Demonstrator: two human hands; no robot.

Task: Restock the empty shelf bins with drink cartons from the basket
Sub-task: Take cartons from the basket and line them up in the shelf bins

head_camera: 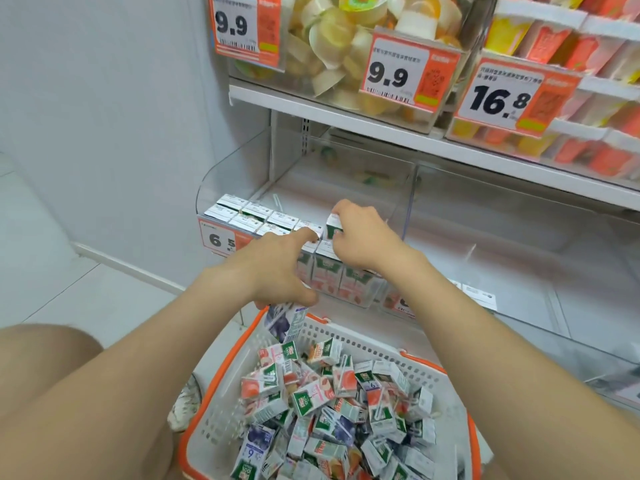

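A white basket with an orange rim [377, 344] sits low in front of me, piled with several small drink cartons [329, 410]. On the lower shelf, a clear bin [221, 174] holds two rows of upright cartons [266, 220]. My right hand [356, 233] is shut on a green and white carton [333, 227], holding it above the right end of the rows. My left hand [277, 268] holds a purple carton [285, 320] by its top over the basket's far rim, with the forefinger stretched out onto the shelved cartons.
A clear bin [485, 216] to the right of the divider holds nothing. The shelf above carries bins of fruit cups [346, 46] with orange price tags [408, 71]. A white wall is on the left, and my knee [45, 358] is at the lower left.
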